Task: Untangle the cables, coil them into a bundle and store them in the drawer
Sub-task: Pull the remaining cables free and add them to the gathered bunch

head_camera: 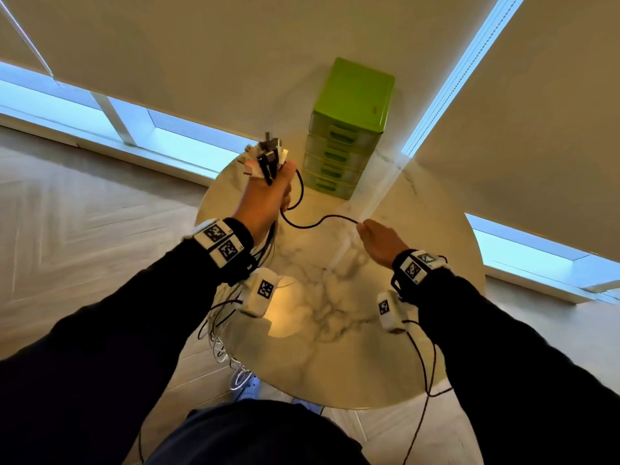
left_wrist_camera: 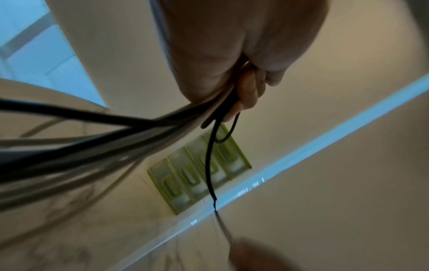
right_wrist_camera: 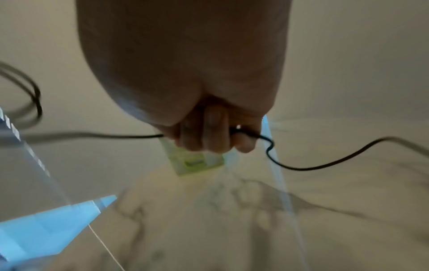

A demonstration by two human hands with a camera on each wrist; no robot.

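Note:
My left hand (head_camera: 268, 193) is raised over the marble table (head_camera: 335, 347) and grips a bunch of black and white cables (left_wrist_camera: 120, 132), with their plug ends (head_camera: 265, 156) sticking out above the fist. The loose lengths hang down past the table's left edge (head_camera: 221, 333). One black cable (head_camera: 318, 221) runs from the left fist across to my right hand (head_camera: 375, 239), whose curled fingers (right_wrist_camera: 209, 132) hold it. The green drawer unit (head_camera: 349, 129) stands at the back of the table, all drawers closed.
Thin dark wires from the wrist cameras (head_camera: 426, 374) dangle off the table's near right edge. Closed roller blinds and windows (head_camera: 188, 149) are behind the table. The round top ends near my body.

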